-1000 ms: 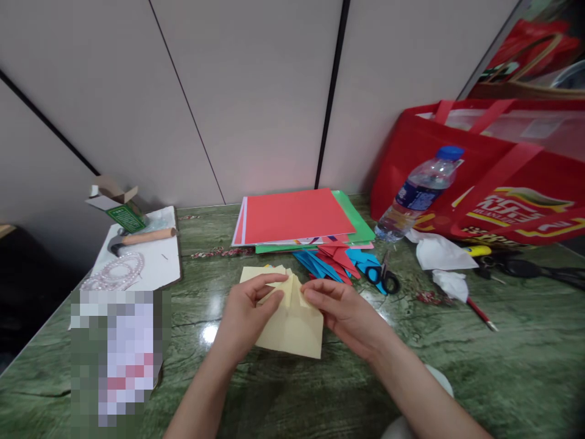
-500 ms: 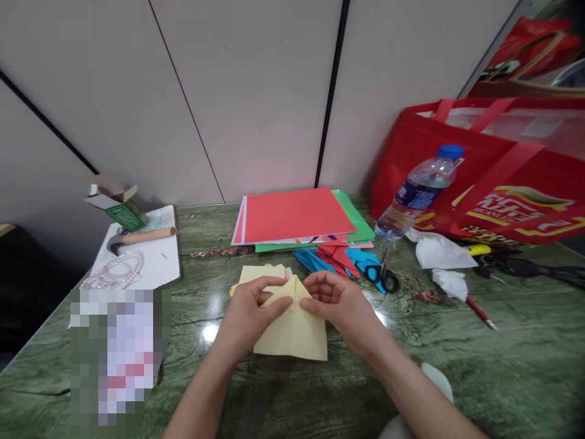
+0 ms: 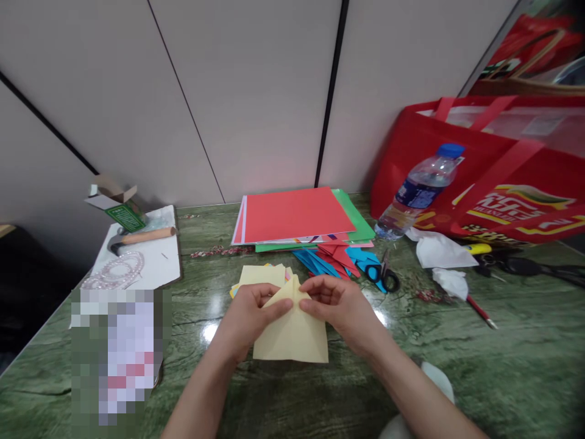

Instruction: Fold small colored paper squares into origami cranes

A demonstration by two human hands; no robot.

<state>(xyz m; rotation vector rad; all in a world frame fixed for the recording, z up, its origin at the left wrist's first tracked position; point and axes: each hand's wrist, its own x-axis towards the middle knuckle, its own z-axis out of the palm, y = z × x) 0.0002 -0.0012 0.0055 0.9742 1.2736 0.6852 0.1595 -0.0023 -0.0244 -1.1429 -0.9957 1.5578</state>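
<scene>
so our left hand and right hand are both pinching the paper near its peak, on our side of the stack; scissors and bottle sit right of that stack.

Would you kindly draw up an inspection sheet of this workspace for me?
Surface: green marbled table, with bright reflections.
Job's things: folded yellow paper, peaked at the top; coloured sheets stacked behind it.
Clutter: scissors and a capped bottle towards the right; a hammer on a white board at the left.
Hands: left hand and right hand both pinch the folded yellow paper near its peak.
Cables: nothing seen for certain; a pale coil at the left is unidentifiable.
Surroundings: grey wall behind, red bag at right; lower-left patch pixelated.
</scene>
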